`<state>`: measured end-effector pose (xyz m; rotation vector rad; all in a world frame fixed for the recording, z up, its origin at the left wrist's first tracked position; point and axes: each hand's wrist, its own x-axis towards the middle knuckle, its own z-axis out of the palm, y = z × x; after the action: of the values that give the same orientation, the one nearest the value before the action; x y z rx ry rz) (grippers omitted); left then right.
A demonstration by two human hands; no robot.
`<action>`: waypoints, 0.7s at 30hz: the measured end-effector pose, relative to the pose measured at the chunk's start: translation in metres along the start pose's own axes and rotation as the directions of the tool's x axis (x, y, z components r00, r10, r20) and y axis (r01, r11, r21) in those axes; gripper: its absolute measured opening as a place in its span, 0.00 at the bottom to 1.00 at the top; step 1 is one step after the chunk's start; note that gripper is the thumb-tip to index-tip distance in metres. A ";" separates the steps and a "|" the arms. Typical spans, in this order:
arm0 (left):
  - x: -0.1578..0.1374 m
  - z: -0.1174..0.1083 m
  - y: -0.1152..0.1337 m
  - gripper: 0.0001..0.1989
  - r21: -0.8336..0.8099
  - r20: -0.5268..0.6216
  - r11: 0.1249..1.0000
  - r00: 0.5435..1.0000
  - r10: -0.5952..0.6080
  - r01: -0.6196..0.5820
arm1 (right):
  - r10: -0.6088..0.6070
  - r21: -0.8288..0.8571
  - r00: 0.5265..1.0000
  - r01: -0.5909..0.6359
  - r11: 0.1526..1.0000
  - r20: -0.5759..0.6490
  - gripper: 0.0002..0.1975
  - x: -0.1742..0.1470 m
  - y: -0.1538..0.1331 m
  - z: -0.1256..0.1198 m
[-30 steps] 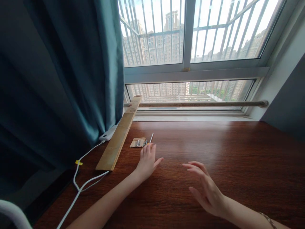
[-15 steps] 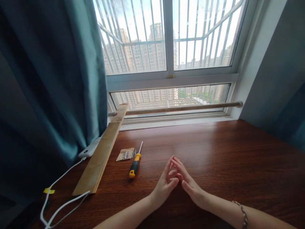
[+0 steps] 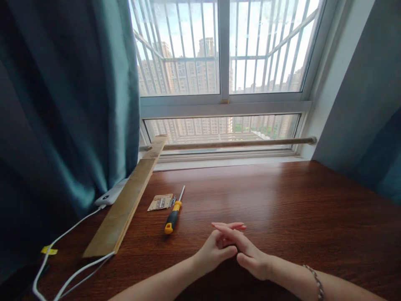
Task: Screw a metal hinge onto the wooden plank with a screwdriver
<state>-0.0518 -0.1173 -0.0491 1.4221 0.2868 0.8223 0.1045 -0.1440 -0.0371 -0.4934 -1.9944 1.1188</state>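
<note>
My left hand [image 3: 216, 250] and my right hand [image 3: 249, 251] meet over the table near its front, fingers crossing between each other and stretched out. Neither holds an object. A braided bracelet [image 3: 315, 280] circles my right wrist. To the left of my hands lies a screwdriver [image 3: 173, 217] with a yellow and black handle, its shaft pointing toward the window. Beside its shaft are several screws [image 3: 173, 201] and a small brown card-like piece [image 3: 160, 202] with metal bits on it; what these bits are is too small to tell.
A long wooden board [image 3: 125, 205] reaches from the table's left side to the bar [image 3: 238, 144] before the window. White cables [image 3: 75, 274] curl at lower left, one running to a white device [image 3: 109, 195]. A blue curtain [image 3: 115, 104] hangs at left. The brown table [image 3: 282, 200] spreads rightward.
My fingertips met in a raised peak before; now the fingers cross and lie lower. The view has shifted slightly, so the board and screwdriver appear a little further left.
</note>
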 end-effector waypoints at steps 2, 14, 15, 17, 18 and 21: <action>-0.002 0.002 0.002 0.27 0.056 0.049 0.998 0.999 0.000 -0.002 | -0.044 -0.033 0.998 0.045 0.998 0.038 0.31 0.000 -0.002 0.000; -0.004 0.012 0.007 0.17 0.297 0.095 0.942 0.986 0.136 -0.159 | -0.086 -0.153 0.993 0.097 0.983 0.076 0.27 -0.001 -0.009 0.005; -0.004 0.012 0.005 0.17 0.300 0.083 0.941 0.987 0.136 -0.155 | -0.084 -0.158 0.994 0.095 0.983 0.070 0.26 -0.001 -0.008 0.006; -0.004 0.012 0.002 0.16 0.305 0.062 0.941 0.989 0.135 -0.147 | -0.081 -0.166 0.995 0.090 0.982 0.060 0.26 -0.001 -0.007 0.007; -0.005 0.012 0.002 0.16 0.307 0.055 0.940 0.989 0.135 -0.145 | -0.080 -0.168 0.995 0.089 0.982 0.057 0.26 -0.001 -0.007 0.007; -0.005 0.012 0.000 0.17 0.316 0.038 0.939 0.990 0.135 -0.140 | -0.084 -0.168 0.995 0.091 0.982 0.049 0.25 -0.001 -0.007 0.008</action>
<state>-0.0476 -0.1297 -0.0484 1.7659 0.3210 0.9074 0.0992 -0.1525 -0.0344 -0.4685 -2.1377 0.9170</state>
